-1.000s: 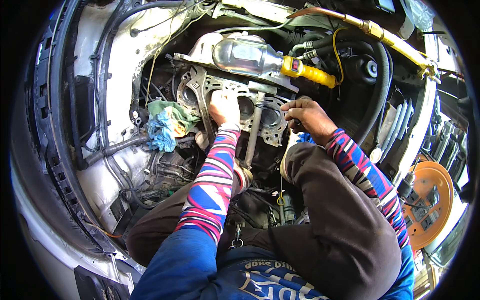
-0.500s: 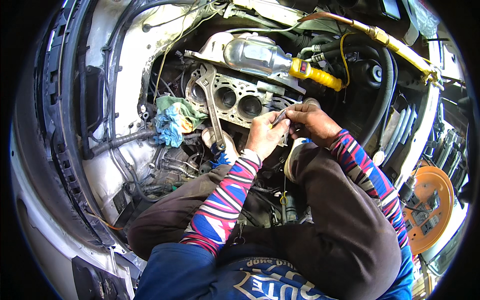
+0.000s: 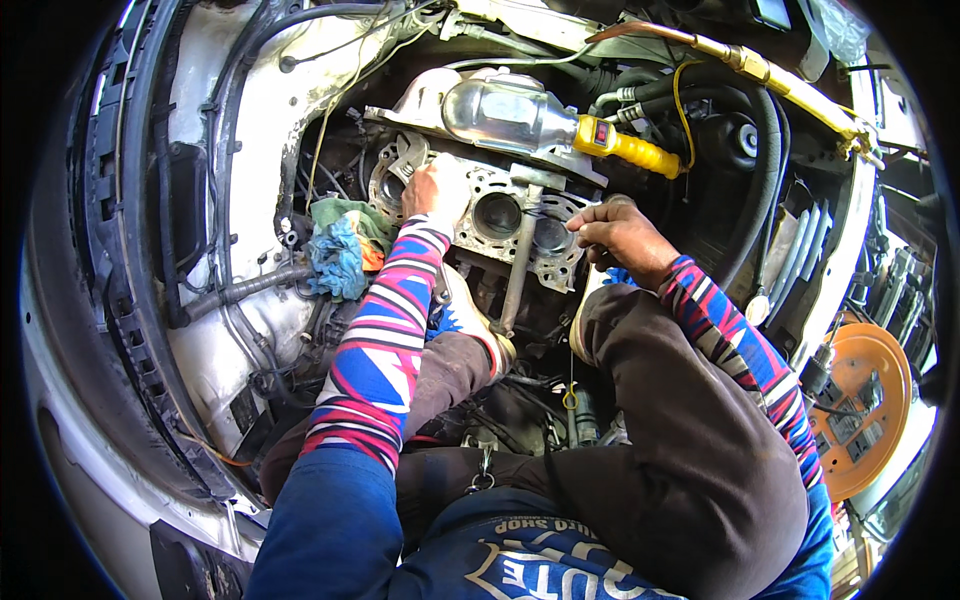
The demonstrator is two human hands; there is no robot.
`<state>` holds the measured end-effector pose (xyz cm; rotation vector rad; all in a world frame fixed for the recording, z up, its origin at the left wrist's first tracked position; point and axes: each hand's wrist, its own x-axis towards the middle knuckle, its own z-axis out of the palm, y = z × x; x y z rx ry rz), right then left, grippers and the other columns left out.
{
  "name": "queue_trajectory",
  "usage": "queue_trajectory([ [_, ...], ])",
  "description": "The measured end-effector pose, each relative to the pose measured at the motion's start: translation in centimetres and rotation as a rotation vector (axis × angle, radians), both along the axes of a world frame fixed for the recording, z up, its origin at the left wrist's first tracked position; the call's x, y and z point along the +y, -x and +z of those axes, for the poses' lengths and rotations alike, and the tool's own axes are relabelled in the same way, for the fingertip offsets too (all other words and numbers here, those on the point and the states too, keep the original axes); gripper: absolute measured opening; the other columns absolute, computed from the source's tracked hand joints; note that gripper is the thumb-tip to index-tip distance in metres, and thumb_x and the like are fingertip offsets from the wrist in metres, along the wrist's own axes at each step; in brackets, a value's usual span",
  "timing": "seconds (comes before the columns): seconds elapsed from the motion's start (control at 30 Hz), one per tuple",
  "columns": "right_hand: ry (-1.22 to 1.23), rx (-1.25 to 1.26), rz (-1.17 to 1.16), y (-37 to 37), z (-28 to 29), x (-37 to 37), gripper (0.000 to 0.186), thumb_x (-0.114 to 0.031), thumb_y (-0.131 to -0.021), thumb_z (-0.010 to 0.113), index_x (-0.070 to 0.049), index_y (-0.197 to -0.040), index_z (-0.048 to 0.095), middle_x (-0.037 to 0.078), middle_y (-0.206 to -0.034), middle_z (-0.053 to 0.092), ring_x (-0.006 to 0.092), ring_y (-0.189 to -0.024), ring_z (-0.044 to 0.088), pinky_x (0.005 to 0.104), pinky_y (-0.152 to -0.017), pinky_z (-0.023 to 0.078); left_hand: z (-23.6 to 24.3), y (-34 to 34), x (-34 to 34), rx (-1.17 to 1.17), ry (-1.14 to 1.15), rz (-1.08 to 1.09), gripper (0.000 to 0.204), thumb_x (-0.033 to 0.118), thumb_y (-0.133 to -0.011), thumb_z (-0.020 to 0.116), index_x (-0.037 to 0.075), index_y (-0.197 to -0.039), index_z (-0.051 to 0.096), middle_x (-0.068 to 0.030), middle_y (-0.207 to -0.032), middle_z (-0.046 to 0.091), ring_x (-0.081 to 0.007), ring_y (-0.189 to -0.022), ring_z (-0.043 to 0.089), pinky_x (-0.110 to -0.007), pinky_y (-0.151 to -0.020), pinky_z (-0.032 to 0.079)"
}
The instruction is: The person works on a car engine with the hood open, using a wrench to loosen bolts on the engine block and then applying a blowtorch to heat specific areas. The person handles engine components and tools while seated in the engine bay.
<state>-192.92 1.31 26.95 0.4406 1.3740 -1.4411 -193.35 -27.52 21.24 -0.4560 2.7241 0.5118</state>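
Observation:
My left hand (image 3: 437, 190) is closed over the engine block (image 3: 478, 182), on top of an adjustable wrench's handle. The jaw end of the adjustable wrench (image 3: 410, 152) shows just beyond my knuckles; what my fingers hold is hidden. Over the block's right end, my right hand (image 3: 628, 238) has thumb and forefinger pinched together; anything between them is too small to make out. Between my hands a hammer (image 3: 522, 250) lies across the block, its handle toward me. Dark round cylinder bores (image 3: 498, 214) open in the block's face.
A yellow-handled work lamp (image 3: 640, 153) lies beyond the block. Blue and green rags (image 3: 340, 250) are bunched at its left. My shoe (image 3: 470, 310) and bent knees flank the near side. A brass torch (image 3: 770, 75) crosses at upper right; an orange round tray (image 3: 868, 410) stands at right.
My hands were together over the block's right end, working on a small piece. My left hand has moved left and away, onto the wrench area, uncovering the hammer handle; my right stays, pinched.

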Motion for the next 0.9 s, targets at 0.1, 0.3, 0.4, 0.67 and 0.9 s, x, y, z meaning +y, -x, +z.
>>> queue_trajectory([
  [0.1,-0.008,0.015,0.007,-0.1,-0.3,0.1,0.021,-0.009,-0.088,0.061,0.001,-0.106,0.066,0.002,-0.083,0.061,0.0084,-0.068,0.058,0.0235,-0.06,0.048,0.2,0.5,0.5,-0.032,0.062,-0.095,0.026,0.026,-0.092,0.049,0.007,-0.094,0.067,-0.0225,-0.092,0.07,-0.0422,-0.089,0.068,-0.049,-0.077,0.055],
  [0.3,-0.013,0.033,-0.007,-0.2,-1.1,0.2,0.02,-0.009,-0.089,0.062,-0.001,-0.106,0.066,0.004,-0.081,0.062,0.0107,-0.06,0.06,0.0244,-0.054,0.051,-0.1,0.7,2.4,-0.002,0.13,-0.239,0.022,0.02,-0.092,0.051,0.006,-0.095,0.066,-0.0211,-0.094,0.07,-0.0369,-0.089,0.07,-0.044,-0.078,0.057],
  [0.4,-0.017,0.032,0.019,-0.2,-1.4,0.3,0.022,-0.009,-0.088,0.062,0.0,-0.108,0.066,0.005,-0.082,0.064,0.0112,-0.061,0.061,0.0246,-0.055,0.052,-2.1,0.7,2.2,-0.021,0.152,-0.166,0.022,0.021,-0.091,0.053,0.005,-0.096,0.067,-0.0213,-0.098,0.07,-0.0365,-0.094,0.07,-0.043,-0.081,0.057],
  [0.67,-0.048,0.027,0.03,-0.3,-1.2,0.0,0.021,-0.009,-0.088,0.062,-0.001,-0.107,0.068,0.003,-0.082,0.065,0.0108,-0.061,0.062,0.024,-0.055,0.052,-7.3,0.2,-3.0,0.013,0.054,-0.395,0.028,0.024,-0.096,0.05,0.005,-0.098,0.07,-0.0173,-0.101,0.068,-0.0337,-0.097,0.065,-0.043,-0.088,0.052],
  [0.9,-0.044,0.049,0.038,-0.2,-1.2,0.1,0.023,-0.008,-0.087,0.061,-0.001,-0.108,0.068,0.003,-0.081,0.066,0.0098,-0.061,0.062,0.0237,-0.056,0.052,-6.4,-0.6,-4.2,0.151,-0.156,-0.504,0.02,0.015,-0.093,0.053,0.006,-0.104,0.067,-0.0148,-0.102,0.066,-0.0308,-0.099,0.064,-0.038,-0.086,0.052],
])
